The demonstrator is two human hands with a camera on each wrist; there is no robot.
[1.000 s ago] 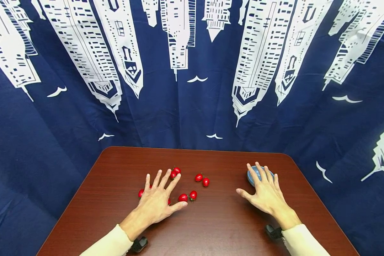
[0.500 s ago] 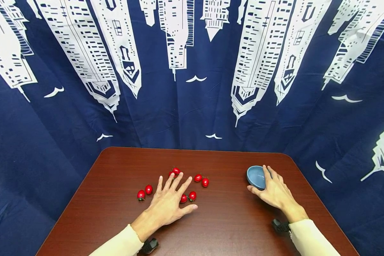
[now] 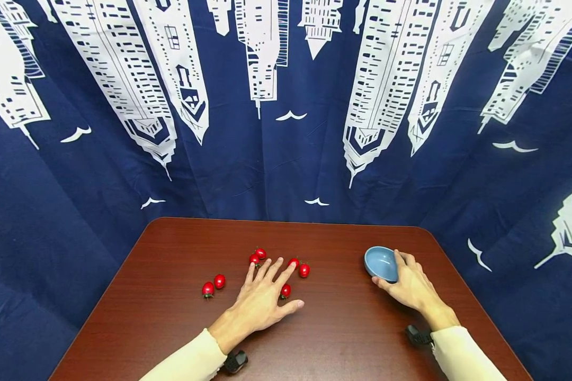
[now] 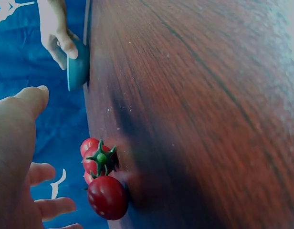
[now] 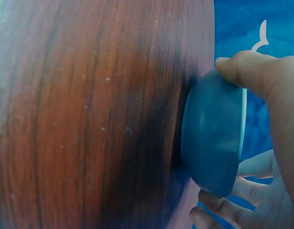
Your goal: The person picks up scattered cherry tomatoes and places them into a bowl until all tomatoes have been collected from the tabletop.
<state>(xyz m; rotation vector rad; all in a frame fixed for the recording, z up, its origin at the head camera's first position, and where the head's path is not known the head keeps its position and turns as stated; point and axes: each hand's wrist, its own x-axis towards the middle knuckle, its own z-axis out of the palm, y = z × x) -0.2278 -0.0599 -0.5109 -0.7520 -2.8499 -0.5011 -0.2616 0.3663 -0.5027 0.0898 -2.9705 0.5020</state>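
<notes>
Head view: at lower centre the left hand (image 3: 262,301) lies spread, fingers straight, over the cherry tomatoes (image 3: 286,290) on the table (image 3: 181,248), fingertips by the pair further up. Right of centre, the right hand (image 3: 412,288) grips the blue bowl (image 3: 380,263).

Left wrist view: the tomatoes (image 4: 104,183) sit at lower left just beyond the open palm (image 4: 13,157); none is pinched.

Right wrist view: thumb (image 5: 252,71) and fingers clasp the bowl (image 5: 211,143) at right.

This looks like reaching for a tomato; next, fingers must close on one.
</notes>
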